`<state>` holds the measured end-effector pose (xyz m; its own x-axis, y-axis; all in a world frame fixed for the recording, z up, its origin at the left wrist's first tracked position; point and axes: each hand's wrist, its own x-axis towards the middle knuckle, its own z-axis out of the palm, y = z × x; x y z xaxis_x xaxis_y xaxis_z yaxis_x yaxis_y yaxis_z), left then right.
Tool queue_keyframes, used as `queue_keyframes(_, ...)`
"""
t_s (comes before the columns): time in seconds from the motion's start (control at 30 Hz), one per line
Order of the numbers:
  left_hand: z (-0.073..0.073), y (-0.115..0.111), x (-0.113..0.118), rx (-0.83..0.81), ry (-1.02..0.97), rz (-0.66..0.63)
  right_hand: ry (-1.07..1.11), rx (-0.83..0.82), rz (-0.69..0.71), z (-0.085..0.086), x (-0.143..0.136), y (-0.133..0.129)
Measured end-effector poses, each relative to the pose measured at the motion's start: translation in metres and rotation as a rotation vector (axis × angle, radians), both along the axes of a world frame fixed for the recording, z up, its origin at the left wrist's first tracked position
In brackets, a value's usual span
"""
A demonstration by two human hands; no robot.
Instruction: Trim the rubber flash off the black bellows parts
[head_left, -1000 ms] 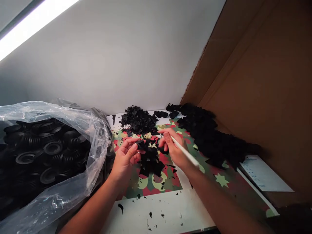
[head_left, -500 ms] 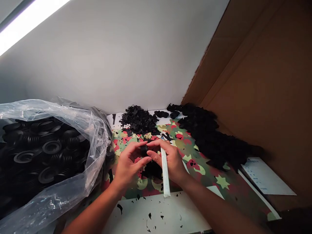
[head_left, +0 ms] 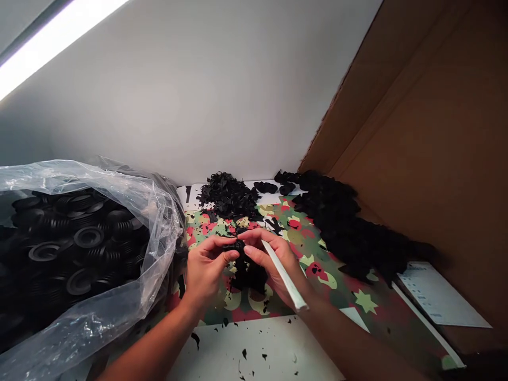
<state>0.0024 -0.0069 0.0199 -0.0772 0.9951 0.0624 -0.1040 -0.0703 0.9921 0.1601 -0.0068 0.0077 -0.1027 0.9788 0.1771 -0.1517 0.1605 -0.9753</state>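
Between my fingertips is a small black ribbed rubber bellows (head_left: pixel 236 245), partly hidden by the fingers. My left hand (head_left: pixel 203 271) pinches it from the left with thumb and forefinger. Opposite, my right hand (head_left: pixel 280 260) meets it with thumb and forefinger. That hand also holds a long white stick-like tool (head_left: pixel 286 279), which slants back over the wrist; its working end cannot be made out. Black rubber scraps (head_left: pixel 249 276) lie below the hands on a patterned mat (head_left: pixel 293 233).
On the left, a clear plastic bag (head_left: pixel 159 248) holds many black ribbed bellows (head_left: pixel 89 237). A heap of black trimmings (head_left: pixel 228 196) lies ahead, and a longer dark pile (head_left: pixel 341 227) stretches rightward. Cardboard (head_left: pixel 420 159) rises on the right, beside a white printed sheet (head_left: pixel 444 296).
The white tool has swung, its near end moving right toward my right forearm. The bellows has been turned between my fingers, its ribs now less visible. The view has shifted slightly.
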Motion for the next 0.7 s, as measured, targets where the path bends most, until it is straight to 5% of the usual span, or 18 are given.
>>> queue_keyframes(0.13,0.002,0.005,-0.004,-0.009,0.027,0.019,-0.174,0.206,-0.142,0.001,0.014,0.005)
queue_keyframes(0.37,0.004,0.007,-0.006,-0.045,0.071,-0.018,-0.465,0.557,-0.129,0.012,0.027,0.004)
queue_keyframes(0.7,-0.003,0.007,-0.01,0.04,0.223,-0.064,-0.575,0.879,-0.06,0.001,0.02,0.011)
